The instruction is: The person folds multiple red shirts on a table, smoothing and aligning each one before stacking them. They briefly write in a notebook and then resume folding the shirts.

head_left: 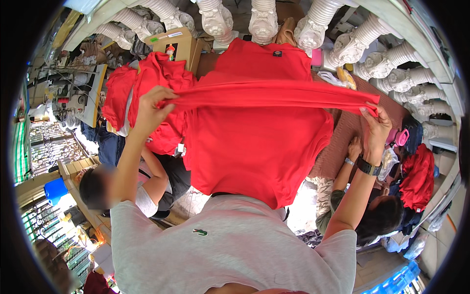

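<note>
A band of red knit fabric (pixel 274 94) is stretched level between my two hands above the table. At its left end my left hand (pixel 154 105) is closed, the edge pinched between thumb and fingers. The right end is pinched in my right hand (pixel 376 120), which has a dark watch at the wrist. Below and beyond the band lies a red shirt (pixel 259 152), its near edge hanging toward my body. Whether the band is part of this shirt I cannot tell. A small dark label (pixel 277 53) shows on the red cloth at the far side.
Red garments (pixel 161 83) are heaped at left beside a cardboard box (pixel 178 44). A brown cloth (pixel 342 152) covers the table's right side. White balusters (pixel 264 24) line the far edge. One person (pixel 100 186) sits at left, another (pixel 382 220) at right.
</note>
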The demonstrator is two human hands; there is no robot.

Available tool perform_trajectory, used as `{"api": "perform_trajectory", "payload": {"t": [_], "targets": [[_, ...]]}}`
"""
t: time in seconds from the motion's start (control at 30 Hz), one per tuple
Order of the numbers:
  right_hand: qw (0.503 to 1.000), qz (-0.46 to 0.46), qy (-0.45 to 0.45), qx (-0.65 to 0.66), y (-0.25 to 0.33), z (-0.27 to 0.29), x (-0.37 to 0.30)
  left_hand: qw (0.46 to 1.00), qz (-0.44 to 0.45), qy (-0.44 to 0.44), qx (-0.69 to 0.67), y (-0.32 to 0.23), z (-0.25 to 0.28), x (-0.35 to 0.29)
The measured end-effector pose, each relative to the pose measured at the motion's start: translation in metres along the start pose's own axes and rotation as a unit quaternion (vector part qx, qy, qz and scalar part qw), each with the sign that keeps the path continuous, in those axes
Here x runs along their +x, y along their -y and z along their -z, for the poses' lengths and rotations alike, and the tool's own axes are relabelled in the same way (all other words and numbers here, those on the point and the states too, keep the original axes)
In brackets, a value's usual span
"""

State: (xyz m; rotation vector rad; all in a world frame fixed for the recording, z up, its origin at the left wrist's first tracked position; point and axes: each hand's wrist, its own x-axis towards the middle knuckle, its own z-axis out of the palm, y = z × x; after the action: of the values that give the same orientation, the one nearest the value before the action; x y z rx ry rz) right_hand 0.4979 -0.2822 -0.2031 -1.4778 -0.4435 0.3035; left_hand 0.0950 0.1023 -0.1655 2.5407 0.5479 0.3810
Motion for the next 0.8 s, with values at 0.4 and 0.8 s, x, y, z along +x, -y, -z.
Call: {"api": "perform_trajectory", "payload": {"t": [0.4,0.8], "targets": [[0.986,-0.026,0.131,-0.096,0.078,-0.026,-0.054,0.946,-0.082,-0.252,0.185,-0.018,0.051,0.036],[0.931,0.074,0.187,-0.305,-0.026,-0.064,0.066,0.992,0.000,-0.097,0.080,0.018,0.015,0.080]]}}
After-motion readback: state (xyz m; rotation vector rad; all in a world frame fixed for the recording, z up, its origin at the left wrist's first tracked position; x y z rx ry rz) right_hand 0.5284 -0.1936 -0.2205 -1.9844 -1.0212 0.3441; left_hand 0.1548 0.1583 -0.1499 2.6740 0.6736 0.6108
